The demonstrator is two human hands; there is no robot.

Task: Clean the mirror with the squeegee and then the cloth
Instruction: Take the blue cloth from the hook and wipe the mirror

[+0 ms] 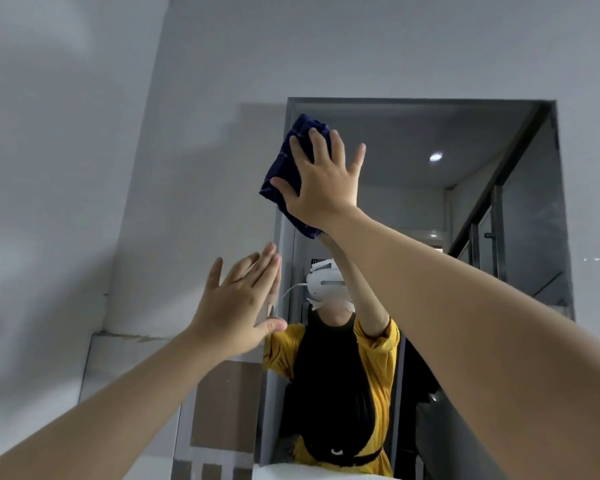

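A wall mirror [499, 202] fills the right half of the view, its top edge high on the grey wall. My right hand [321, 183] presses a folded dark blue cloth [284, 168] flat against the mirror's upper left corner, fingers spread over it. My left hand [238, 306] is raised lower down, by the mirror's left edge, fingers apart and holding nothing. The glass reflects a person in a yellow shirt with a white headset. No squeegee is in view.
A grey wall [84, 168] runs to the left of the mirror. Below my left hand is a brown panel [226, 403]. A white surface [291, 472] shows at the bottom edge. The mirror reflects a ceiling light and a stair railing.
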